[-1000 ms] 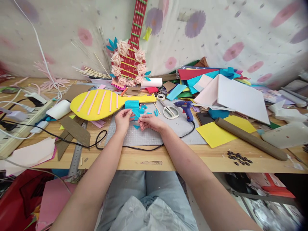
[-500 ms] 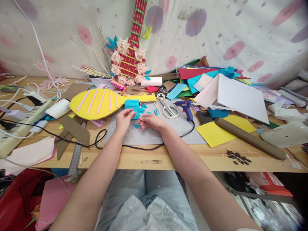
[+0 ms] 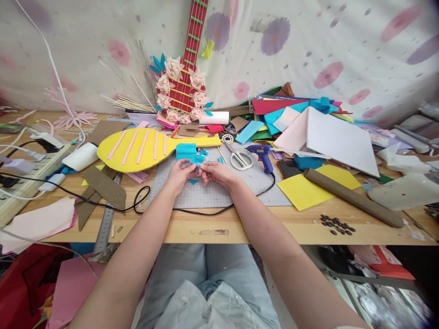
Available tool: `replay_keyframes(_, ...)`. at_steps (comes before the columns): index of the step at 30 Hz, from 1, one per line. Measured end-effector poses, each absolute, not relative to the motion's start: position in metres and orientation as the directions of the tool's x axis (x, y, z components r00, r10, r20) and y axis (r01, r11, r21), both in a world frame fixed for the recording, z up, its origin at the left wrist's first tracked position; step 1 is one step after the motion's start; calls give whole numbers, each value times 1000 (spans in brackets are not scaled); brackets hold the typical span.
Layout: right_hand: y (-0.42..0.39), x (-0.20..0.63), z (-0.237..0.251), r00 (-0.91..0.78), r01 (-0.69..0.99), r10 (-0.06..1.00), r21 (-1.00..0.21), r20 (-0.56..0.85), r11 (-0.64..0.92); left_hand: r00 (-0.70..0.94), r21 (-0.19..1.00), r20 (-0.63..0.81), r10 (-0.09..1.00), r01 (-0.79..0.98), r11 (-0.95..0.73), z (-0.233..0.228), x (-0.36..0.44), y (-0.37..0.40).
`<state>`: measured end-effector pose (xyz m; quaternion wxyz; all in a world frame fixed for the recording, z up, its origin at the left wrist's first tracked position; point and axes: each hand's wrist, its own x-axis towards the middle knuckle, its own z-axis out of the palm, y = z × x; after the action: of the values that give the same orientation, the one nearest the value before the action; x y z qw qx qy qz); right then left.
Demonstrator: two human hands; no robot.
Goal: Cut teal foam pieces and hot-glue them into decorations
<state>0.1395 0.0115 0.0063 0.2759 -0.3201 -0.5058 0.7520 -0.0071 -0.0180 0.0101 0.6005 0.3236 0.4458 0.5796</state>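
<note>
My left hand (image 3: 181, 176) and my right hand (image 3: 216, 173) meet over the grey cutting mat (image 3: 267, 194), fingertips almost touching. Both pinch a small piece of blue paper (image 3: 198, 165) between them; its shape is partly covered by the fingers. Just behind the hands lies a blue paper sheet (image 3: 185, 151), with several little blue scraps (image 3: 203, 153) beside it. A yellow cardboard instrument body (image 3: 133, 148) with pink strips rests to the left, its neck reaching behind the hands. White-handled scissors (image 3: 241, 160) and a blue glue gun (image 3: 262, 156) lie to the right.
A red toy instrument with paper flowers (image 3: 181, 91) leans on the back curtain. Yellow sheets (image 3: 298, 194), a brown roll (image 3: 353, 197) and several black beads (image 3: 338, 225) lie on the right. A black cord (image 3: 202, 212) crosses the front; a power strip (image 3: 30, 183) stands at left.
The fingertips have drawn closer together around the blue paper piece, and my left fingers have shifted slightly. The whole view has moved a little; the surrounding things stay put.
</note>
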Motion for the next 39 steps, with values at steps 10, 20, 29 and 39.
replay_keyframes(10,16,142,6,-469,-24,877,-991,-102,-128,-171,883,-148,974,-467,53,9,-9,-15)
replay_keyframes(20,18,158,30,-134,722,981,-664,144,196,-29,795,-273,962,-569,209,14,-11,-16)
replay_keyframes(29,28,219,17,65,989,990,-138,127,-47,43,672,-392,919,-669,317,16,-12,-14)
replay_keyframes(39,28,217,24,139,954,990,-268,-1,-134,8,675,-366,931,-686,271,13,-13,-12)
